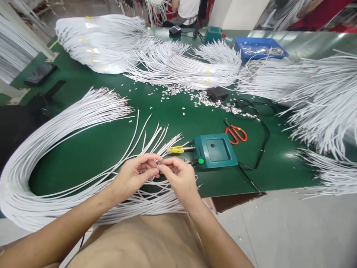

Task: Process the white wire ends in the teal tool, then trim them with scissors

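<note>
Fingers [156, 167] above cluttered green table [92, 149]

White wires [69, 126] everywhere, bundles with small yellow tags [208, 70] (further bundles same white). Table mat [92, 149] dark green, glossy. Small box [214, 150] teal with a bright green button [201, 161]; probe [176, 149] beside it has a yellow sleeve with black print. Scissors [235, 133] red-orange handles. Tray [259, 47] blue, silvery bits inside; same silver scraps [200, 97] scattered on the mat. Cable [262, 141] black. Floor [292, 230] pale grey.
</note>
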Tool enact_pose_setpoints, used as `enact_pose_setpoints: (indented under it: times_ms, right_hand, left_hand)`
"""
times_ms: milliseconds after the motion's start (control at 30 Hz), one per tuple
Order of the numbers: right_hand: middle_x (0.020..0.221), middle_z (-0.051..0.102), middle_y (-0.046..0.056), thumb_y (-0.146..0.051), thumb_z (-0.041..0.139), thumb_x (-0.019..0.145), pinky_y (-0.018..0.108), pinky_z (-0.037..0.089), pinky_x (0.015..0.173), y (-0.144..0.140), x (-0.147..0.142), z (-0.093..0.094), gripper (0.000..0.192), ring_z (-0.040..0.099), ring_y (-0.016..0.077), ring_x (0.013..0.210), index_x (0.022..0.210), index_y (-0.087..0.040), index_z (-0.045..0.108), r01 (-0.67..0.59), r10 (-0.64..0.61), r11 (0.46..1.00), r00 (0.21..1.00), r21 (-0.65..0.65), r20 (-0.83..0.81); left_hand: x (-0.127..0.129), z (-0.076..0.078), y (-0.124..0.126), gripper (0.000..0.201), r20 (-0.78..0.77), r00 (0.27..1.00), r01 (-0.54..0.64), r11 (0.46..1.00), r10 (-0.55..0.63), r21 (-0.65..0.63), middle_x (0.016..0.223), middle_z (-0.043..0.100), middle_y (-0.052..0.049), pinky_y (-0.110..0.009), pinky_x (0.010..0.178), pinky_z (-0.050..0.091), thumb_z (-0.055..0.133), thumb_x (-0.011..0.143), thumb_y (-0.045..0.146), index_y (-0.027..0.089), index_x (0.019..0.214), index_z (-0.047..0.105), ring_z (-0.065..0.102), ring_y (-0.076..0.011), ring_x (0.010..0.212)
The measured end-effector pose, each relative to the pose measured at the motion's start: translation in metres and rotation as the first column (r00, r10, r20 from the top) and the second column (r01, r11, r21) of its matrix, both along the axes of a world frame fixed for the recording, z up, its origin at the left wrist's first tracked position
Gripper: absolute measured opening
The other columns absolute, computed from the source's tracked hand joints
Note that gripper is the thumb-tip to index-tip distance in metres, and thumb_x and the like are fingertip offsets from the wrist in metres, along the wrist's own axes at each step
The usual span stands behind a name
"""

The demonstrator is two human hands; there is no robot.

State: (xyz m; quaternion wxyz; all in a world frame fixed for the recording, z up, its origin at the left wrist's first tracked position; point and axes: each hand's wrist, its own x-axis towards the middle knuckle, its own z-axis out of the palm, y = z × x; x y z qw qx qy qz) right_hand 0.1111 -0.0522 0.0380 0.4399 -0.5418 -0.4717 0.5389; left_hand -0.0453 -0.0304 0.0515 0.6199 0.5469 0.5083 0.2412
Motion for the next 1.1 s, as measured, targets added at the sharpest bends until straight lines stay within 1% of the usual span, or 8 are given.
enact_pose_setpoints:
  times_ms: [67, 167, 300, 400, 500, 667, 900, 1100]
  right_hand:
    - [0.076, 0.067, 0.001, -0.026, 0.057, 0.085, 0.024, 0.051, 0.064, -0.001, 0.002, -0.004, 0.012, 0.063, 0.0126, 0.066, 0.082, -0.017, 0.065, -0.024, 0.022, 0.999, 0.998, 0.036, 0.051]
    - [0.081, 0.066, 0.002, -0.022, 0.049, 0.09, 0.024, 0.047, 0.068, -0.001, 0.009, -0.01, 0.017, 0.06, 0.0131, 0.074, 0.082, -0.018, 0.064, -0.15, 0.048, 0.959, 0.923, 0.242, 0.383]
    - [0.081, 0.062, 0.005, -0.018, 0.04, 0.093, 0.03, 0.041, 0.07, 0.007, 0.026, -0.011, 0.023, 0.054, 0.0179, 0.076, 0.084, -0.017, 0.062, -0.5, -0.015, 0.793, 0.555, 0.347, 0.832]
    - [0.089, 0.063, 0.008, -0.017, 0.043, 0.092, 0.035, 0.039, 0.079, 0.022, 0.041, -0.002, 0.018, 0.053, 0.0222, 0.085, 0.096, -0.016, 0.061, -0.509, -0.106, 0.816, 0.337, 0.275, 0.936]
    - [0.095, 0.065, 0.01, -0.013, 0.046, 0.088, 0.041, 0.03, 0.098, 0.038, 0.053, 0.006, 0.018, 0.052, 0.024, 0.097, 0.1, -0.014, 0.059, -0.501, -0.099, 0.842, 0.22, 0.199, 0.971]
    - [0.086, 0.066, 0.006, -0.005, 0.049, 0.08, 0.038, 0.025, 0.105, 0.05, 0.062, 0.005, 0.016, 0.054, 0.0209, 0.096, 0.084, -0.017, 0.058, -0.557, -0.015, 0.821, 0.191, 0.121, 0.981]
    - [0.092, 0.066, 0.008, -0.003, 0.047, 0.08, 0.039, 0.026, 0.103, 0.049, 0.06, 0.003, 0.025, 0.052, 0.0223, 0.098, 0.099, -0.016, 0.058, -0.545, -0.032, 0.824, 0.231, 0.156, 0.973]
    - [0.081, 0.065, 0.006, -0.003, 0.048, 0.079, 0.037, 0.029, 0.097, 0.051, 0.06, 0.003, 0.021, 0.048, 0.0219, 0.086, 0.089, -0.017, 0.06, -0.548, -0.032, 0.824, 0.211, 0.145, 0.977]
  left_hand:
    - [-0.002, -0.001, 0.0, 0.027, 0.011, 1.0, -0.004, 0.999, 0.004, -0.033, 0.082, 0.063, -0.001, -0.029, 0.077, 0.052, 0.062, 0.082, 0.028, 0.021, 0.108, 0.06, 0.066, -0.0159, 0.079]
    - [-0.002, -0.003, 0.001, 0.026, 0.054, 0.999, -0.003, 0.993, 0.009, -0.114, 0.082, 0.063, -0.001, -0.028, 0.076, 0.051, 0.064, 0.08, 0.027, 0.02, 0.105, 0.059, 0.066, -0.0151, 0.077]
    - [0.003, -0.007, 0.009, 0.03, 0.088, 0.995, -0.023, 0.973, 0.044, -0.23, 0.075, 0.061, 0.001, -0.023, 0.06, 0.048, 0.069, 0.075, 0.029, 0.018, 0.101, 0.058, 0.066, -0.0142, 0.069]
    - [0.01, -0.011, 0.019, 0.034, 0.09, 0.991, -0.079, 0.97, 0.101, -0.228, 0.071, 0.06, 0.002, -0.022, 0.055, 0.046, 0.072, 0.07, 0.028, 0.017, 0.098, 0.057, 0.067, -0.0154, 0.066]
    - [0.018, -0.017, 0.027, 0.034, 0.103, 0.985, -0.114, 0.973, 0.137, -0.201, 0.07, 0.061, 0.002, -0.021, 0.056, 0.047, 0.073, 0.069, 0.027, 0.017, 0.097, 0.056, 0.068, -0.0157, 0.067]
    - [0.03, -0.027, 0.037, 0.034, 0.111, 0.977, -0.164, 0.973, 0.183, -0.162, 0.068, 0.062, 0.002, -0.02, 0.055, 0.046, 0.072, 0.068, 0.023, 0.016, 0.096, 0.055, 0.067, -0.0133, 0.062]
    - [0.032, -0.038, 0.043, 0.034, 0.083, 0.974, -0.195, 0.97, 0.209, -0.142, 0.068, 0.061, 0.003, -0.02, 0.053, 0.047, 0.07, 0.069, 0.023, 0.016, 0.099, 0.054, 0.067, -0.0137, 0.062]
    - [0.03, -0.04, 0.044, 0.032, 0.078, 0.982, -0.162, 0.982, 0.17, -0.098, 0.068, 0.061, 0.003, -0.021, 0.055, 0.048, 0.068, 0.072, 0.023, 0.016, 0.102, 0.057, 0.066, -0.0127, 0.062]
